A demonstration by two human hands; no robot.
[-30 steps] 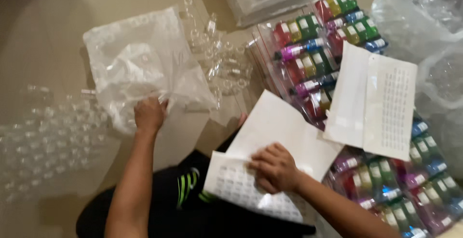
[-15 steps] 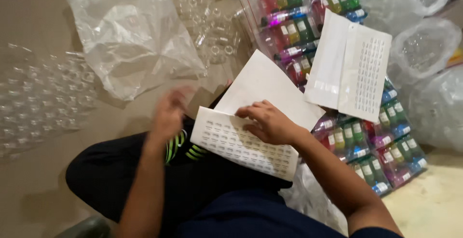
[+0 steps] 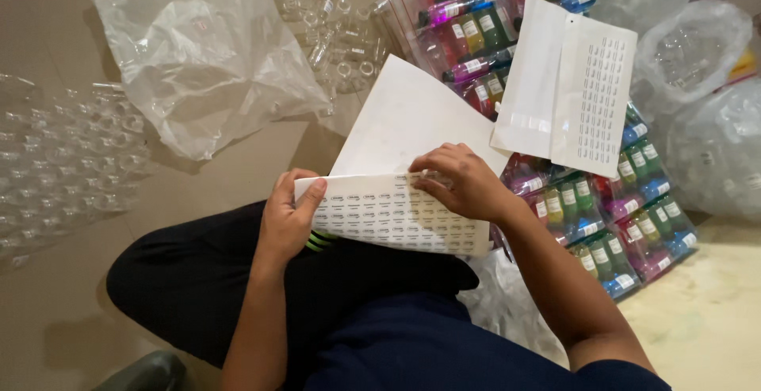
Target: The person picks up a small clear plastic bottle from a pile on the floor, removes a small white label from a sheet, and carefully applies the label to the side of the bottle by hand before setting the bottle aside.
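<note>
The left hand [image 3: 287, 220] grips the left edge of a folded sticker sheet [image 3: 396, 215], thumb on top and fingers curled underneath, so the edge is pinched. The right hand [image 3: 464, 182] rests on the sheet's upper right edge with its fingertips bent down and pressed together at the fold; whether they pinch 1 sticker cannot be told. The sheet lies across the person's lap on dark trousers [image 3: 238, 280], its printed side showing rows of small oval labels, its blank white back turned up and away from the body.

The person sits on a smooth tan floor [image 3: 238, 169], which turns paler and mottled at the lower right.

Half a second ago the left hand was blurred in the air beside the sheet; it has since closed on the edge. 1 second ago it was out at the plastic bag. The right hand has stayed on the sheet throughout.

Beyond the sheet, a crumpled clear plastic bag [image 3: 198, 50] lies at the upper left. Small clear empty bottles [image 3: 341, 34] are heaped next to it, and more of them [image 3: 63, 161] are spread in rows at the far left. Clear packets of small bottles [image 3: 491, 26] in red, green, blue and pink run from the top centre down to the right. A second sticker sheet [image 3: 571, 86], white and folded open, lies on those packets. Bulging clear bags [image 3: 690, 50] sit at the right edge.
</note>
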